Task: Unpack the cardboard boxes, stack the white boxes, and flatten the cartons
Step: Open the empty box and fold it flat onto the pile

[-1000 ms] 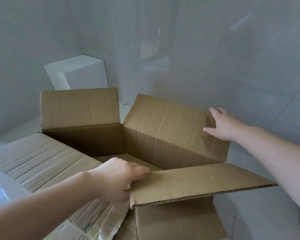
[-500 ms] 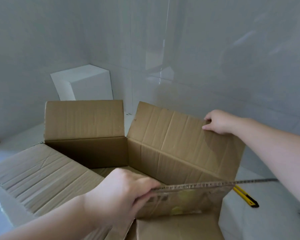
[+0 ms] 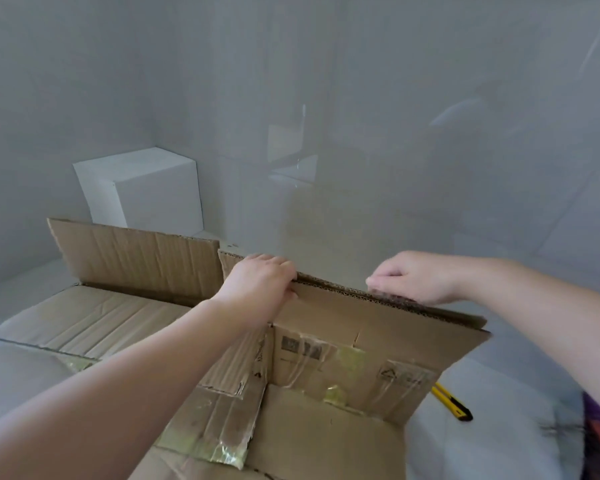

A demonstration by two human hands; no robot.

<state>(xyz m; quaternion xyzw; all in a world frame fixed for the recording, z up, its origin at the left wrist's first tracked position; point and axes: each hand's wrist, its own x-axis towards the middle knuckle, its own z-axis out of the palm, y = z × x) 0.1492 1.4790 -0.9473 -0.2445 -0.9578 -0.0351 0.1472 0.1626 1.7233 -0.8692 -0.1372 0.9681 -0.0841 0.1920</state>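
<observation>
A brown cardboard carton (image 3: 343, 355) stands in front of me with its near and far panels pressed together into a double edge. My left hand (image 3: 260, 282) grips that top edge near its left end, fingers curled over it. My right hand (image 3: 413, 282) holds the same edge further right, fingers folded down behind it. One flap (image 3: 136, 258) still stands up at the left and another flap (image 3: 84, 323) lies flat on the floor. A white box (image 3: 146, 192) sits in the far corner against the wall.
A yellow and black utility knife (image 3: 452, 403) lies on the floor right of the carton. Grey glossy walls close in at the back and left. Torn tape (image 3: 222, 448) clings to the carton's lower flaps.
The near flap was lifted by my left hand and brought up against the far panel. Both hands now hold the joined top edge. The carton has gone from open to nearly closed flat.
</observation>
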